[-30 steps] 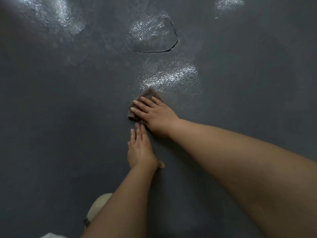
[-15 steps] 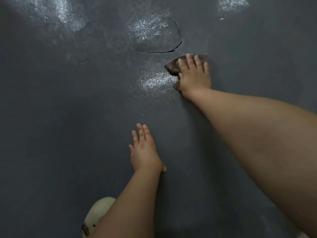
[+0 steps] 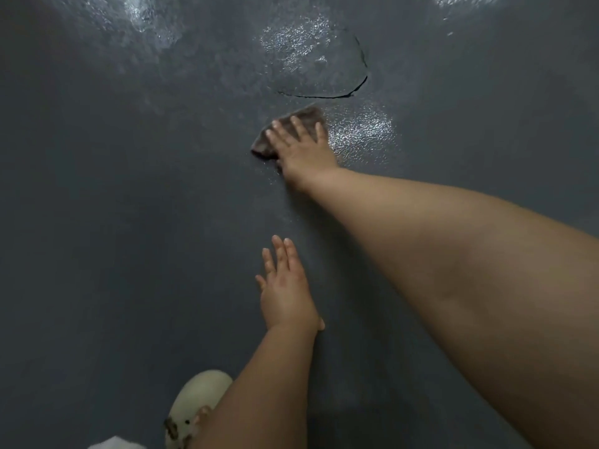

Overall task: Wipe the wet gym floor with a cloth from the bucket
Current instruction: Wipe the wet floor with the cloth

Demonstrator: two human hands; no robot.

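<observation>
At 6 o'clock we had a pale shoe [image 3: 197, 403]. Left hand [image 3: 287, 293] lay flat on the floor [image 3: 113, 222], fingers straight, together. Toward 12, right hand [image 3: 303, 147] pressed the cloth [image 3: 285, 131], fingers spread; curved crack [image 3: 324, 95] just beyond, bare floor at 9.

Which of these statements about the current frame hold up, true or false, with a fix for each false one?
1. The right hand presses a cloth flat on the floor. True.
2. The left hand grips a second cloth. False: it rests flat on the floor, fingers straight, holding nothing.
3. A curved crack shows in the floor just beyond the cloth. True.
4. A bucket stands beside the left hand. False: no bucket is in view; only a pale shoe shows near the bottom edge.
5. A shiny wet patch lies right of the cloth. True.
</observation>
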